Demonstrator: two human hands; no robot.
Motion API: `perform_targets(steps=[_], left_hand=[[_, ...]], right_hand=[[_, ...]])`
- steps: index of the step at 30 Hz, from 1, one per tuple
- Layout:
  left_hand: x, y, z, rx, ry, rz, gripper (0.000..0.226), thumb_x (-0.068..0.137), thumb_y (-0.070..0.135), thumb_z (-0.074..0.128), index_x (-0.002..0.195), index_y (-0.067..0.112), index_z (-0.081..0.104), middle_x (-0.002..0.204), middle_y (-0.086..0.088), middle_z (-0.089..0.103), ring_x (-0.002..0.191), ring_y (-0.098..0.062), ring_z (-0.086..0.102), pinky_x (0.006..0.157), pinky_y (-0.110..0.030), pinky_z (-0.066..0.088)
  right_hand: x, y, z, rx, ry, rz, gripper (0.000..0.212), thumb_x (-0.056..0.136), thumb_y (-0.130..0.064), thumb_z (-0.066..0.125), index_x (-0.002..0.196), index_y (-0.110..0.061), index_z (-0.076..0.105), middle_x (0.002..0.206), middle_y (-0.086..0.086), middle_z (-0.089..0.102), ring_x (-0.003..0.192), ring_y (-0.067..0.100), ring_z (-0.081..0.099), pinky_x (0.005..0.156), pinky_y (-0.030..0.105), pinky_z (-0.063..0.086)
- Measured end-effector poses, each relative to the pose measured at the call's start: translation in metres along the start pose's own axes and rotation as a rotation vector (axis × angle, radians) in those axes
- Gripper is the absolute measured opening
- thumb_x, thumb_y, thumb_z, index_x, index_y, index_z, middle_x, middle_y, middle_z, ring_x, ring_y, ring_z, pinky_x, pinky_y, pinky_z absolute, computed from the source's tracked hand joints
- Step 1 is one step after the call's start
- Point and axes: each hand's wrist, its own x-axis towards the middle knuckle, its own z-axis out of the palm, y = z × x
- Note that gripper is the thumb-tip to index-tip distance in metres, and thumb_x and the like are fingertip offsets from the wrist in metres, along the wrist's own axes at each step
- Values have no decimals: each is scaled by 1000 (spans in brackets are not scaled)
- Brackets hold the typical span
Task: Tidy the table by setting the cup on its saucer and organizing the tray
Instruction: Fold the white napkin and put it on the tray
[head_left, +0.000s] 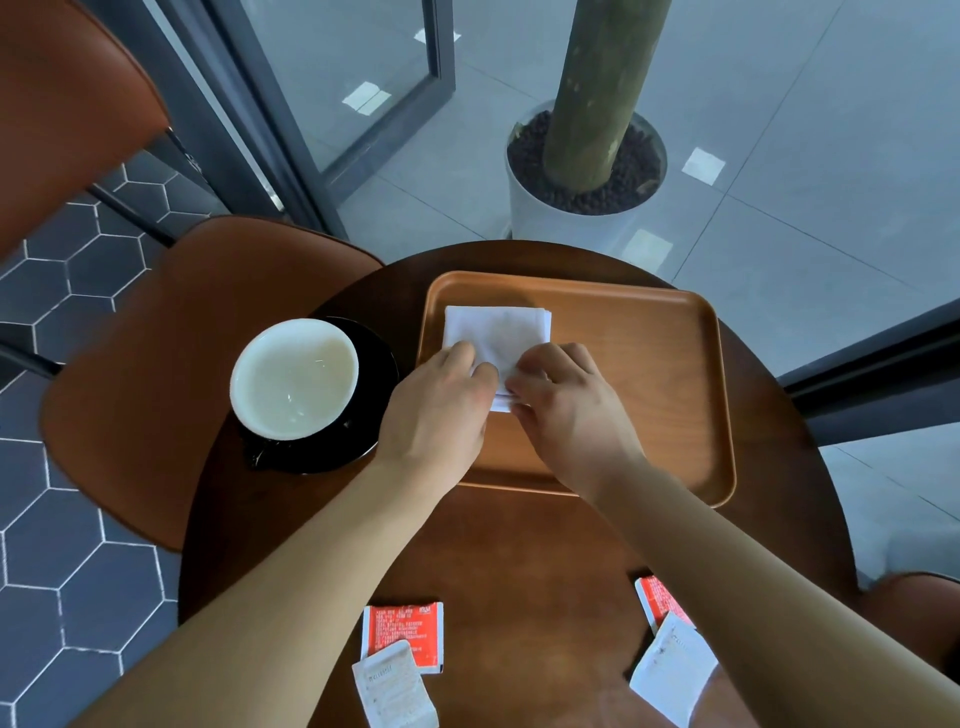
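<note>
Worktop (519, 545): round, dark wood, seen from above.
Cup (294, 378): white, already seated on black saucer (374, 395), left of tray.
Tray (649, 364): wooden, rounded corners, at far side of worktop.
Napkin stack (496, 327): white, folded, lying in tray's left half.
Left hand (441, 405): fingers curled down onto napkin's near left edge, pinching or pressing it.
Right hand (566, 400): fingers narrowed on napkin's near right corner, touching it.
Packets: red packet (402, 636) and white packet (392, 686) near front edge, second red packet (660, 603) and second white packet (672, 667) to right, all off tray.
Risk: thin layers likely to slide apart or crumple under uneven pulls; left forearm passes close to cup, so a careless swing could knock it.
</note>
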Motion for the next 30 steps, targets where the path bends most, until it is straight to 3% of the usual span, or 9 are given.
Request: perform_targets(steps=[9,15,19,30], left_hand=[[19,-8,-1,10,-3,-46,17,89,8,66,106,10,63,103,-8,57,89,-23,60,65,-29,47],[23,-13,0,-26,-2,-88,16,91,8,65,107,10,63,106,-8,57,86,-23,61,64,-27,42],[24,-14,1,-42,-5,-91,16,91,8,64,107,10,62,110,-9,57,89,-25,62,68,-32,51],[24,-15,5,-77,16,-96,22,90,7,66,112,10,64,115,-10,59,93,-25,64,73,-30,54]], right_hand=[[16,0,3,23,72,-28,15,96,-17,62,96,-7,74,113,7,63,103,29,50,73,42,55],[23,0,6,11,72,-25,7,91,-7,64,91,-5,71,112,7,62,100,30,49,66,46,55],[27,1,8,2,63,-19,5,90,-7,66,89,-7,71,110,6,61,101,29,48,66,45,55],[27,3,13,24,117,-19,5,90,-6,66,89,-4,71,111,7,62,101,29,48,64,46,55]])
